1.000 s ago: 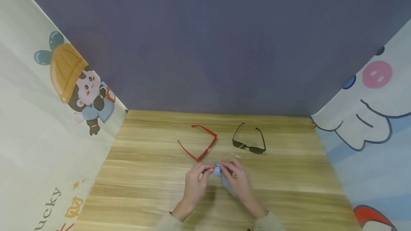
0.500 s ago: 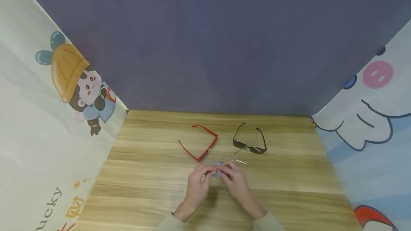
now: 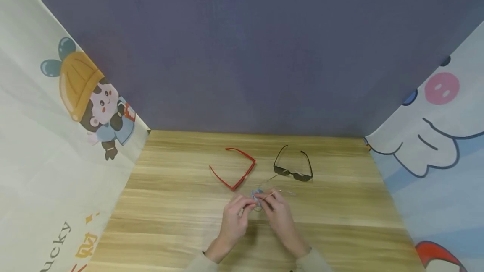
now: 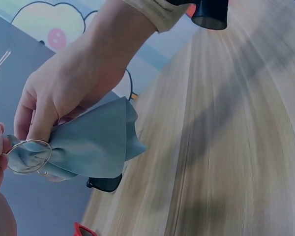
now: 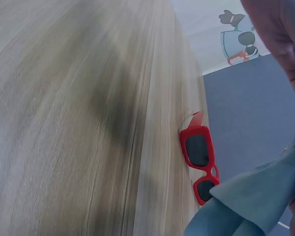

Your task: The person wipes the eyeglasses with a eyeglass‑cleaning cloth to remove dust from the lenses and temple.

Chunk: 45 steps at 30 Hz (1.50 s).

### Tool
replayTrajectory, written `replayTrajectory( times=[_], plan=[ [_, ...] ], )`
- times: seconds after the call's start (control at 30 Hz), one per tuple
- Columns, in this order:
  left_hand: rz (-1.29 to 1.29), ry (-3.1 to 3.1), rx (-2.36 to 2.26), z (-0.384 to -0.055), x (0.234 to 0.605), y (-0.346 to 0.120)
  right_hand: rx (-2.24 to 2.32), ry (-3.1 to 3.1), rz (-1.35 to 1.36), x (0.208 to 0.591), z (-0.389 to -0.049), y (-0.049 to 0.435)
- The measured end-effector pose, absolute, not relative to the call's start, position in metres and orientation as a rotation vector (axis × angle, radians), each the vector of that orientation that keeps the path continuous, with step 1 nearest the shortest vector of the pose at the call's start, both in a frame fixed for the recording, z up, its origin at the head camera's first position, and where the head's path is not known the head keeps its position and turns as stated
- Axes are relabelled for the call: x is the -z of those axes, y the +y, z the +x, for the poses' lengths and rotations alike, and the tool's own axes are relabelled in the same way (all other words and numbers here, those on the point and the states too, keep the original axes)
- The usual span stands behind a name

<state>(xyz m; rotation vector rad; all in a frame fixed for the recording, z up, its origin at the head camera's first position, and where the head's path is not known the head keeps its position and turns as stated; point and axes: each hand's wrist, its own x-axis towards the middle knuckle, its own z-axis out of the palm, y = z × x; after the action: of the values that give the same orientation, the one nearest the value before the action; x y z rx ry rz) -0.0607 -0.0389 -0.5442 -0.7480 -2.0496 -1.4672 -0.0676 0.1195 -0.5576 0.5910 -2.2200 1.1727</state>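
Note:
My left hand [image 3: 232, 217] pinches the rim of thin wire-framed eyeglasses [image 4: 50, 150], whose clear lens lies against a light blue cleaning cloth. The same cloth [image 4: 96, 142] is gripped by my right hand [image 3: 279, 215] between thumb and fingers, bunched around the lens with its loose end hanging free. In the head view, the thin temples of the eyeglasses stick out beyond my right fingers. Both hands almost meet above the table, and the fingers hide much of the frame. The right wrist view shows the cloth [image 5: 255, 196] at lower right.
Red-framed sunglasses [image 3: 248, 171] lie unfolded on the wooden table [image 3: 170, 205], ahead and slightly left of my hands. Black sunglasses [image 3: 301, 177] lie unfolded ahead to the right. A dark grey panel [image 3: 242, 53] rises behind the table, with printed cloth walls on both sides.
The eyeglasses have turned in my hands, so their temples now show beyond my right fingers. The cloth is now bunched between both hands' fingertips. Both sunglasses stay put.

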Motion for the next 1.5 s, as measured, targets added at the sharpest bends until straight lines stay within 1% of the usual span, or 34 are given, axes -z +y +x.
replayTrajectory(
  times=[0.1, 0.47, 0.83, 1.1, 1.27, 1.37, 1.5],
  plan=[
    [-0.749, -2.061, 1.482, -0.06, 0.547, -0.039, -1.133, -2.246, 0.562, 0.56, -0.067, 0.119],
    [-0.706, -2.066, 1.517, -0.061, 0.546, -0.038, -1.334, -2.25, 0.562, 0.554, -0.06, 0.115],
    [-0.719, -2.021, 1.473, -0.062, 0.547, -0.038, -1.174, -2.311, 0.516, 0.564, -0.063, 0.118],
    [-0.644, -2.051, 1.485, -0.063, 0.547, -0.037, -1.425, -2.245, 0.527, 0.558, -0.06, 0.113],
    [-0.621, -2.045, 1.494, -0.059, 0.531, -0.035, -1.485, -2.22, 0.525, 0.554, -0.058, 0.11],
    [-0.625, -2.035, 1.498, -0.057, 0.524, -0.035, -1.449, -2.267, 0.493, 0.555, -0.058, 0.11],
    [-0.632, -2.031, 1.474, -0.058, 0.532, -0.036, -1.389, -2.361, 0.396, 0.559, -0.059, 0.112]
  ],
)
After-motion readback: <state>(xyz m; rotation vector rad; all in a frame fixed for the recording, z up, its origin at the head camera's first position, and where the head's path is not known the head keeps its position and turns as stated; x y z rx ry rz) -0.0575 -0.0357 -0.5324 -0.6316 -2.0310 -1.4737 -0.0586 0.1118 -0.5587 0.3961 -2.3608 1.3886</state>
